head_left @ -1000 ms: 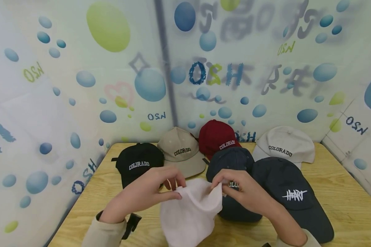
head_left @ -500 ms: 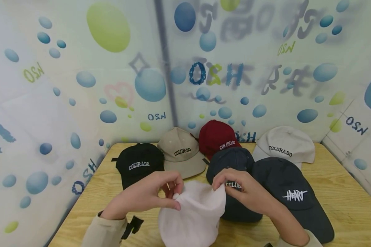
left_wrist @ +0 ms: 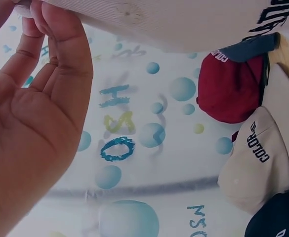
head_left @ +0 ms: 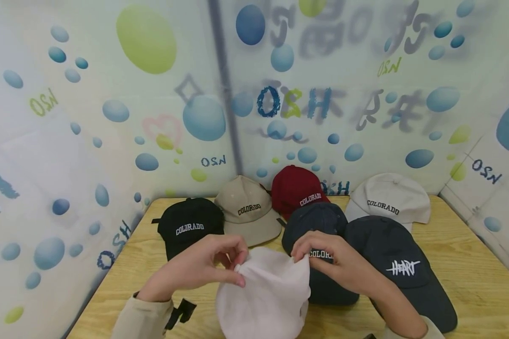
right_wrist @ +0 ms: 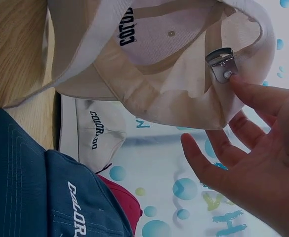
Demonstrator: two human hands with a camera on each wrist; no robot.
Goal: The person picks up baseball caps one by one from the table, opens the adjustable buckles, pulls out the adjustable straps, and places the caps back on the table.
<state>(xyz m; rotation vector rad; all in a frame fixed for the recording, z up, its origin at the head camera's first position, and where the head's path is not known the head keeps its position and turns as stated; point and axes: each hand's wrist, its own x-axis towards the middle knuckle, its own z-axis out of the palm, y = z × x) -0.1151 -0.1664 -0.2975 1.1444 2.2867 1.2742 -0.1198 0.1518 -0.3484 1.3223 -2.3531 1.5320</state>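
Note:
A pale pinkish-white cap (head_left: 263,296) hangs between both hands, low in the middle of the head view. My left hand (head_left: 195,268) pinches its cloth near the top of the crown, by a small button. On the other side, my right hand (head_left: 339,259) pinches the cap's edge between thumb and fingers. The right wrist view looks into the cap's inside, where a metal buckle (right_wrist: 223,64) sits on the strap close to the right thumb. Dark lettering shows on the cap (left_wrist: 174,24) in the left wrist view.
Caps stand along the wooden table (head_left: 123,278): black (head_left: 191,226), beige (head_left: 248,207), dark red (head_left: 299,193), navy (head_left: 314,221), white (head_left: 390,197) and a dark HEART cap (head_left: 398,268). The navy one sits just behind the right hand. A patterned curtain (head_left: 195,94) closes off the back.
The pinkish-white cap's crown has spread fuller and shifted slightly right. The left fingers have moved a little left to its button; the right hand keeps its hold.

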